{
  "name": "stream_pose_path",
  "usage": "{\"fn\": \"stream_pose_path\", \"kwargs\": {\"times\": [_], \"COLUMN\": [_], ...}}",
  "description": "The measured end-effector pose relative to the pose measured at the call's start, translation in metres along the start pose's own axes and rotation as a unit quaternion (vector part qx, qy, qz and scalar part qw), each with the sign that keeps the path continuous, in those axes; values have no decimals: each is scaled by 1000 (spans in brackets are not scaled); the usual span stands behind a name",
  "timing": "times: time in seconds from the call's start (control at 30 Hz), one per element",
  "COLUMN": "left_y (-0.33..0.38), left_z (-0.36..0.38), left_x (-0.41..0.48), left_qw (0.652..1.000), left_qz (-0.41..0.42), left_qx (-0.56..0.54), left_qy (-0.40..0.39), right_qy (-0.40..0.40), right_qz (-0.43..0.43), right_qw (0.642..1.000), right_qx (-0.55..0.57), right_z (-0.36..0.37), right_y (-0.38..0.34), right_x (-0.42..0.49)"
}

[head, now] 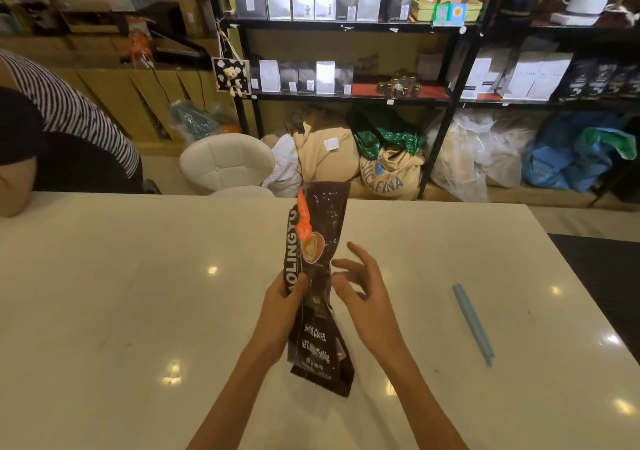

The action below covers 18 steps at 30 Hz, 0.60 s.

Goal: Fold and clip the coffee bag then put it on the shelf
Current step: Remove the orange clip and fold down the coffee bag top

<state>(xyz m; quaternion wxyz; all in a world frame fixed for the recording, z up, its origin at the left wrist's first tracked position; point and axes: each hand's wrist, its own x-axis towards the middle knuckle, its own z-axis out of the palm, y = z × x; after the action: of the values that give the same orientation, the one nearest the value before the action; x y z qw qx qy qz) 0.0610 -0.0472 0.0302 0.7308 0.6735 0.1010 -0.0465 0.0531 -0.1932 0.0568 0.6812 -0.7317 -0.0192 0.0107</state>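
Upright, coffee bag pinched by left hand fingers; right hand fingers spread beside.

Dark brown coffee bag upright on table, unfolded; blue clip well right.

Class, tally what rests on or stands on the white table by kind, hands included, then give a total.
Coffee bag: 1
Blue clip: 1
Hands: 2, left hand gripping the bag, right hand open beside it
Total: 4
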Motion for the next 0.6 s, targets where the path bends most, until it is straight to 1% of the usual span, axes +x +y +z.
{"fn": "stream_pose_path", "kwargs": {"times": [0.1,0.17,0.23,0.3,0.43,0.5,0.6], "left_y": [-3,-3,-3,-4,-8,-8,-5], "left_z": [6,10,12,13,13,13,14], "left_x": [-2,-4,-5,-4,0,1,-3], "left_qw": [999,999,999,999,998,997,992], "left_qz": [-5,-4,12,27,38,48,73], "left_qx": [28,31,35,40,43,50,83], "left_qy": [-33,-40,-38,-26,27,45,55], "right_qy": [46,77,85,82,85,80,94], "right_qz": [-23,-16,-2,-4,-22,-16,19], "right_qw": [999,997,994,993,996,995,991], "right_qx": [-5,-27,-69,-90,-34,-53,-93], "right_z": [-3,-5,-7,-9,-4,3,8], "right_y": [-19,-29,-35,-38,-33,-27,-21], "right_x": [17,29,37,44,41,31,25]}}
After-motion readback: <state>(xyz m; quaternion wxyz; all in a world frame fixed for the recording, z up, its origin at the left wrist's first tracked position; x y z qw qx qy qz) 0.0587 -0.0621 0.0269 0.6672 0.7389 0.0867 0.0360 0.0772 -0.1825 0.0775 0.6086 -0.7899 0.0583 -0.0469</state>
